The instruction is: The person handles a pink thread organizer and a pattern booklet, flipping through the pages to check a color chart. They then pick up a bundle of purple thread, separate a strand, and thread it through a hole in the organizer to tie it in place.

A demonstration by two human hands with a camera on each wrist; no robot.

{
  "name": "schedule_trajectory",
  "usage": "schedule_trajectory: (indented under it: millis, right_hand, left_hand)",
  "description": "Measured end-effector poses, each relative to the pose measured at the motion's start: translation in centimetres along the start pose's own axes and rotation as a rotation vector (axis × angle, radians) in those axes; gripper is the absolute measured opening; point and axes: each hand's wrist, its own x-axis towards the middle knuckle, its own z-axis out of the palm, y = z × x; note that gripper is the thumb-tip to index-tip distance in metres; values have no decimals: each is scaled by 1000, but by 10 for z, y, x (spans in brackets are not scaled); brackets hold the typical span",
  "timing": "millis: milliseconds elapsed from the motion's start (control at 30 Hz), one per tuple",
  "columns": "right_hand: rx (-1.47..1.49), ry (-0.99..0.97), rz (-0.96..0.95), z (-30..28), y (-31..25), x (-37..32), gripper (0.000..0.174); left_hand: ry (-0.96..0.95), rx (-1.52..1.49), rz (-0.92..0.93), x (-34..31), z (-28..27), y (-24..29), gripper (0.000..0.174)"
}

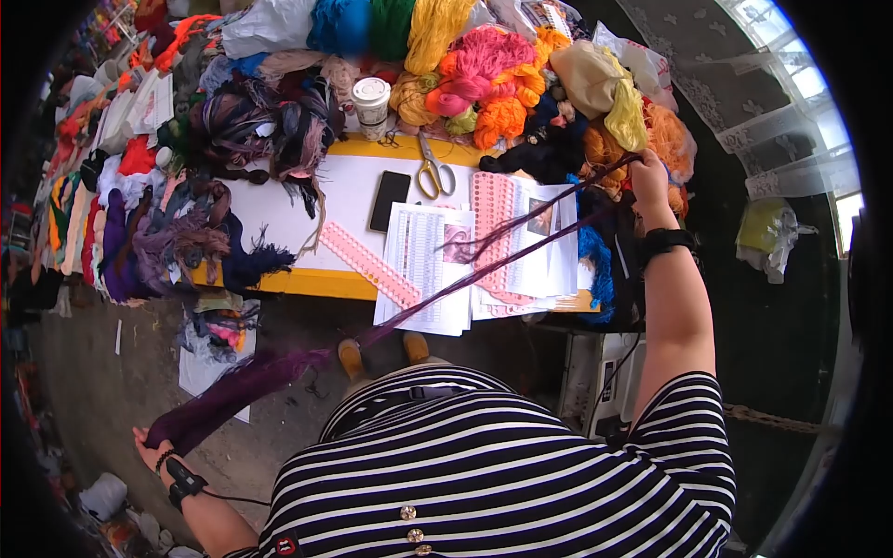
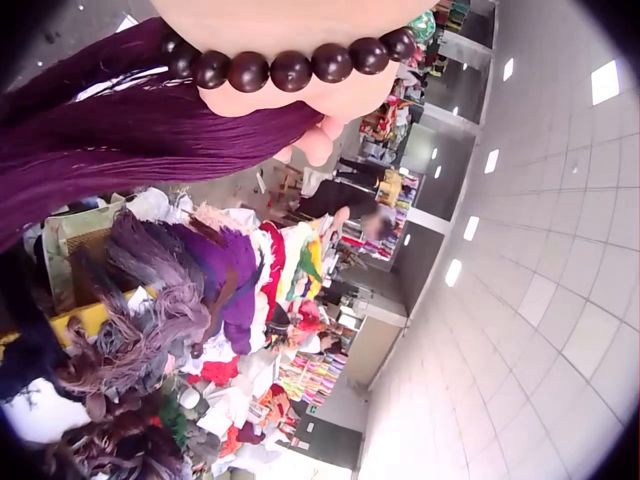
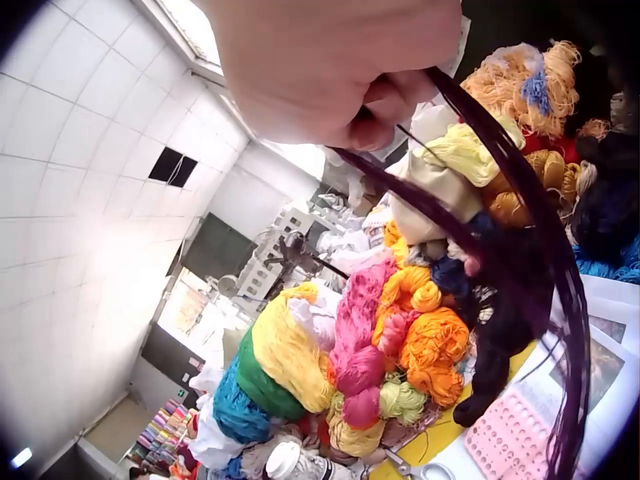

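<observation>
A long skein of dark purple thread (image 1: pixel 237 395) stretches slantwise between my two hands, across the front of the table. At lower left, my left hand (image 1: pixel 156 456) holds its thick, bunched end. The left wrist view shows this thread (image 2: pixel 150 130) running into the palm, with fingertips (image 2: pixel 318 148) poking out past it. Raised at the right, my right hand (image 1: pixel 651 186) grips the thin end. Its fingers curl round the strands (image 3: pixel 560 250) in the right wrist view, and two lengths hang from the fist. Some looser strands (image 1: pixel 521 219) trail over the printed sheets.
On the table lie scissors (image 1: pixel 433 172), a phone (image 1: pixel 389 201), a lidded cup (image 1: pixel 371 104), printed sheets (image 1: pixel 419 260) and pink punched cards (image 1: pixel 367 260). Piles of coloured yarn (image 1: pixel 484 70) crowd the back and left. Another person (image 2: pixel 340 205) is in the background.
</observation>
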Motion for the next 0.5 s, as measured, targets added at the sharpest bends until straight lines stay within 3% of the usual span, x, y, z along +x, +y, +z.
schedule_trajectory:
  millis: [233,267,333,400,433,500]
  right_hand:
    - [-338,135,-150,6,-57,-22,25]
    - [-283,90,-171,6,-72,-27,24]
    - [-175,-3,-214,13,-100,-42,24]
    - [137,-358,-151,36,-130,-78,25]
    - [112,-556,-268,47,-150,-98,29]
    - [221,-951,-185,77,-186,-147,30]
  left_hand:
    - [-89,45,-109,-87,8,-42,27]
    - [-145,3,-229,-94,8,-50,31]
    - [-55,-46,-438,-175,61,-71,35]
    - [-551,-75,-907,-211,60,-92,32]
    - [-676,-42,-985,-233,68,-107,31]
    - [-909,-8,-1129,-270,87,-145,30]
